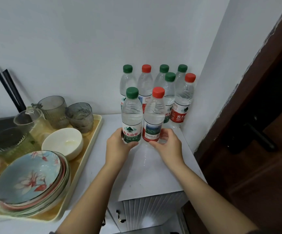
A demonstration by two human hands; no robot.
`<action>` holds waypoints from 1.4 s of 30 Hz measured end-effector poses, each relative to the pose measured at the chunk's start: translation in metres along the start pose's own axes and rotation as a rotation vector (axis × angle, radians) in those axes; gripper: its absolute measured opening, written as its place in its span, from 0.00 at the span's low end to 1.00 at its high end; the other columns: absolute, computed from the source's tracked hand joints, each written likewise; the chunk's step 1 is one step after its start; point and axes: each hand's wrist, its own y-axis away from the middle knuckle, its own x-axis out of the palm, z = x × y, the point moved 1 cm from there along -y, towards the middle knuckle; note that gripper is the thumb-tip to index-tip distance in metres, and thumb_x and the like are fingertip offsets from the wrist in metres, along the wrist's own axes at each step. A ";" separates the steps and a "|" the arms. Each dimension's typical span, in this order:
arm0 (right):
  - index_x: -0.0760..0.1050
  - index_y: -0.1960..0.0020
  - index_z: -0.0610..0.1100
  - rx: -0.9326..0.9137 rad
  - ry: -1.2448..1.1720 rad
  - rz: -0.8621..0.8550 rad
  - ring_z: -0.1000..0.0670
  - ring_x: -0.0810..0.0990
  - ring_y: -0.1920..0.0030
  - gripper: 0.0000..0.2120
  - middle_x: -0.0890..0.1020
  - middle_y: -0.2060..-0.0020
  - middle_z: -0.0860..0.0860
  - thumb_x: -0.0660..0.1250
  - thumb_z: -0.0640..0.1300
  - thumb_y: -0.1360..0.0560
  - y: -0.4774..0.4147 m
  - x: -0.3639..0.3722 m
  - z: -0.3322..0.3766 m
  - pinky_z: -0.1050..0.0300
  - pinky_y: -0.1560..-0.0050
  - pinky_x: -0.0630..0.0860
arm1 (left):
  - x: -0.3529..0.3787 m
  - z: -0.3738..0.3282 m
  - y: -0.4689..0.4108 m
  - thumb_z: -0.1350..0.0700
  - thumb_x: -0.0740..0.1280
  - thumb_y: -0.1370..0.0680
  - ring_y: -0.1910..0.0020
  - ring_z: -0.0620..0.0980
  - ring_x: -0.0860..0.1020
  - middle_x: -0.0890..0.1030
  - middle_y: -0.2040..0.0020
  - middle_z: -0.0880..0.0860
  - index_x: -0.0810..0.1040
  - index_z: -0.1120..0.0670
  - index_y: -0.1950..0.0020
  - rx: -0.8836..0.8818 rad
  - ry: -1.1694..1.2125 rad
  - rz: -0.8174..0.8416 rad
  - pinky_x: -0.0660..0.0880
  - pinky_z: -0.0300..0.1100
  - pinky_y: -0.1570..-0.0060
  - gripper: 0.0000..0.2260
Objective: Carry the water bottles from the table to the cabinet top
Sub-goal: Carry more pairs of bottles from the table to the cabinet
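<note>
Two clear water bottles stand upright side by side on the white cabinet top. My left hand wraps the base of the green-capped bottle. My right hand wraps the base of the red-capped bottle. Behind them, in the corner against the wall, stand several more bottles with green and red caps, among them a red-capped one at the far right.
A beige tray lies on the left of the cabinet top. It holds stacked floral plates, a white bowl and several glasses. A dark wooden door stands at the right. The cabinet front shows below.
</note>
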 end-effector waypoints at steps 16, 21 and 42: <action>0.75 0.55 0.41 -0.018 0.127 -0.099 0.47 0.79 0.57 0.13 0.81 0.58 0.46 0.79 0.41 0.32 -0.054 0.029 0.003 0.58 0.56 0.75 | 0.020 -0.005 -0.056 0.57 0.77 0.31 0.45 0.55 0.80 0.83 0.44 0.54 0.78 0.57 0.39 -0.091 -0.042 -0.046 0.76 0.45 0.47 0.21; 0.77 0.59 0.41 -0.001 0.167 -0.122 0.47 0.80 0.61 0.11 0.81 0.63 0.48 0.78 0.44 0.32 -0.062 0.030 0.002 0.53 0.58 0.77 | 0.022 -0.008 -0.070 0.56 0.76 0.30 0.46 0.57 0.80 0.83 0.45 0.56 0.78 0.58 0.42 -0.112 -0.086 -0.050 0.75 0.45 0.51 0.19; 0.78 0.59 0.44 -0.023 0.407 -0.068 0.47 0.78 0.62 0.13 0.82 0.64 0.49 0.74 0.53 0.28 -0.066 0.023 0.013 0.57 0.65 0.67 | 0.024 -0.004 -0.071 0.55 0.77 0.30 0.46 0.56 0.80 0.83 0.44 0.56 0.76 0.58 0.41 -0.104 -0.084 -0.041 0.74 0.43 0.52 0.20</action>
